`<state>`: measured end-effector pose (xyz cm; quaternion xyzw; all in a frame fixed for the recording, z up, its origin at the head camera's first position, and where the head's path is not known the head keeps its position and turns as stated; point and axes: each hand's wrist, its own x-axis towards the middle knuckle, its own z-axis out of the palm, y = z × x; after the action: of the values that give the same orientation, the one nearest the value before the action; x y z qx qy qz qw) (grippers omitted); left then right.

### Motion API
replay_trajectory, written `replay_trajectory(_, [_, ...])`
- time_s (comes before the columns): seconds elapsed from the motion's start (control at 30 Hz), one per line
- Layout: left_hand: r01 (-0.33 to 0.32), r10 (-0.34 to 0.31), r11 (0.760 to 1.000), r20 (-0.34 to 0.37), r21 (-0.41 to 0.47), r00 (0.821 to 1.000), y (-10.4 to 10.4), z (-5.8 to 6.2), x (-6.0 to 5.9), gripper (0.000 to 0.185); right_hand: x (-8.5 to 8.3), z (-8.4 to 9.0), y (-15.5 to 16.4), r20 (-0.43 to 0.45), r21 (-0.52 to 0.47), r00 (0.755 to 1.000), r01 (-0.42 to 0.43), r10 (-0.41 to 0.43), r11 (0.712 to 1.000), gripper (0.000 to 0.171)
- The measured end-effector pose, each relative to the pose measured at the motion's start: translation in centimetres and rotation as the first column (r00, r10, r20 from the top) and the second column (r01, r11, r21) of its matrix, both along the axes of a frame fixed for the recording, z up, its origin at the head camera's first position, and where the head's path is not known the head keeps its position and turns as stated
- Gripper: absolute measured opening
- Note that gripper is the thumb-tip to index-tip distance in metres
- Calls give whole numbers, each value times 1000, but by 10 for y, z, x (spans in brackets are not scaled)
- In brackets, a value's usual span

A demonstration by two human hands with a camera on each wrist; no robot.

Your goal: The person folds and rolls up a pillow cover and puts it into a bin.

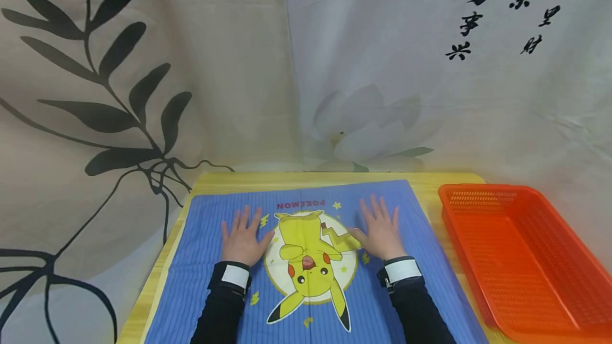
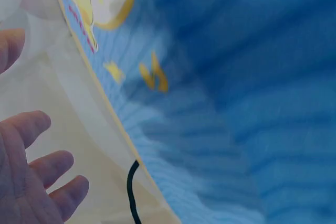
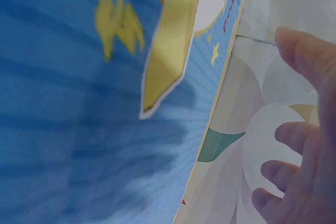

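Observation:
A blue striped cloth (image 1: 201,259) with a yellow cartoon print (image 1: 306,248) is spread over the wooden table, its lettering upside down at the far edge. My left hand (image 1: 243,240) is over the cloth left of the print, palm down with fingers spread. On the other side, my right hand (image 1: 381,231) is spread the same way, its thumb by the printed tail. Both wrist views show the fingers apart and nothing held, with the cloth (image 2: 247,103) beneath the left palm and the printed tail (image 3: 170,51) under the right.
An orange plastic basket (image 1: 526,259) with mesh walls stands at the right, beside the cloth. The table's wooden surface (image 1: 334,178) shows along the back edge. Behind it hangs a pale curtain (image 1: 239,68) with printed leaves, a flower and dark characters.

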<state>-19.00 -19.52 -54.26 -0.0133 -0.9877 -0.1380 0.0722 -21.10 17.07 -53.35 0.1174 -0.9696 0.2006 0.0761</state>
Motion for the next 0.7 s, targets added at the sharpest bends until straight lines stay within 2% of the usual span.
replay_trajectory(0.33, [0, 1, 1000, 23, -17, 1000, -28, 10, -17, 82, -27, 6, 15, 28, 29, 1000, -1, 0, 1000, 89])
replay_trajectory(0.53, [-13, 14, 999, 28, -39, 999, -53, 11, -28, 82, -43, 13, 24, 76, 32, 997, 3, -5, 999, 90])
replay_trajectory(0.7, [-25, 28, 999, 49, -48, 998, -75, 13, -36, 82, -56, 18, 34, 82, 37, 997, 2, -5, 999, 88])
